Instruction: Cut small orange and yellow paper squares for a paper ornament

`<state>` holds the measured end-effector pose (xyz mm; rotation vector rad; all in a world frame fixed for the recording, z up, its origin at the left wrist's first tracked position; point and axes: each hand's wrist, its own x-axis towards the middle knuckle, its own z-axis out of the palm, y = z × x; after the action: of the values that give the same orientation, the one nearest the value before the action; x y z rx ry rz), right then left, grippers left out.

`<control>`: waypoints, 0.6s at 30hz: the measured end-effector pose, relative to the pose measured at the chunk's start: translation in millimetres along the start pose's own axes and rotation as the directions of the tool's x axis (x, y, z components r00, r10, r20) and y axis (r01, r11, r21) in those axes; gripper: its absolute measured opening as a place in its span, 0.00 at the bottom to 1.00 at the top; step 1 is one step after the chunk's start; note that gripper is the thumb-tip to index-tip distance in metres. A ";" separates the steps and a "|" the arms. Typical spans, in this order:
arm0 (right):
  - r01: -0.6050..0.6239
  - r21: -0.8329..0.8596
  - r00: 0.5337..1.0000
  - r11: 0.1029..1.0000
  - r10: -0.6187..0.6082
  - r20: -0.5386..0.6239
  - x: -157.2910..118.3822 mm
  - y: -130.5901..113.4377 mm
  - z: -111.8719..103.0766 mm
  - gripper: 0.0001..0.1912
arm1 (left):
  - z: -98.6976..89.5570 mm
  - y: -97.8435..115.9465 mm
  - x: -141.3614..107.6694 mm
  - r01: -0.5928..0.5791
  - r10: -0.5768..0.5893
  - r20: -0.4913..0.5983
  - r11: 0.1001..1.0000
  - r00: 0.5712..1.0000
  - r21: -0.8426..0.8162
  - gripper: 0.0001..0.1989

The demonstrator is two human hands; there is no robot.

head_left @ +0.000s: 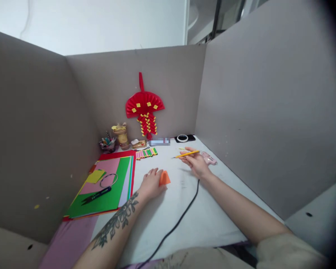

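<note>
A small orange piece of paper (164, 178) lies on the white tabletop, partly under my left hand (153, 184), whose fingers rest on and beside its left edge. To the right, my right hand (196, 163) is raised a little above the table and grips a yellow pencil (189, 153), its tip pointing left. Beyond the hands is a row of small pink and green paper rolls (147, 153). A pink glue gun (209, 158) sits just behind my right hand, its black cable (179, 220) running toward the front edge.
Coloured sheets (123, 179) at left carry black snips (96, 195) and a ring (109, 180). At the back stand a pen holder (108, 144), a jar (122, 138) and a phone with a white roll (182, 138). A red paper ornament (145, 104) hangs on the grey partition.
</note>
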<state>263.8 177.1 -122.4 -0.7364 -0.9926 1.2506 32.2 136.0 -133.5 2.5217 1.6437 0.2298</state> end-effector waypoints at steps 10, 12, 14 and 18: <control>-0.296 0.290 0.891 0.910 0.154 0.427 -18.2 5.0 -3.8 0.30 | 14.8 -6.3 5.7 0.038 -0.043 -0.037 0.991 0.998 -0.131 0.35; -0.325 0.294 0.909 0.899 0.211 0.359 -14.6 9.4 -5.2 0.22 | 15.6 -9.2 5.2 0.035 -0.040 -0.027 0.988 0.999 -0.151 0.34; -0.338 0.290 0.927 0.895 0.263 0.267 -10.2 15.4 -7.3 0.15 | 17.7 -12.6 5.7 0.033 -0.038 -0.025 0.984 0.999 -0.174 0.34; -0.387 0.318 0.917 0.865 0.327 0.229 -5.2 17.4 -11.3 0.14 | 23.7 -16.9 6.3 0.003 -0.027 -0.089 0.967 0.996 -0.254 0.35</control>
<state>266.6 176.0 -143.6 -0.5465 -0.7449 1.7904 24.2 148.1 -159.4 2.3378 1.5512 0.5259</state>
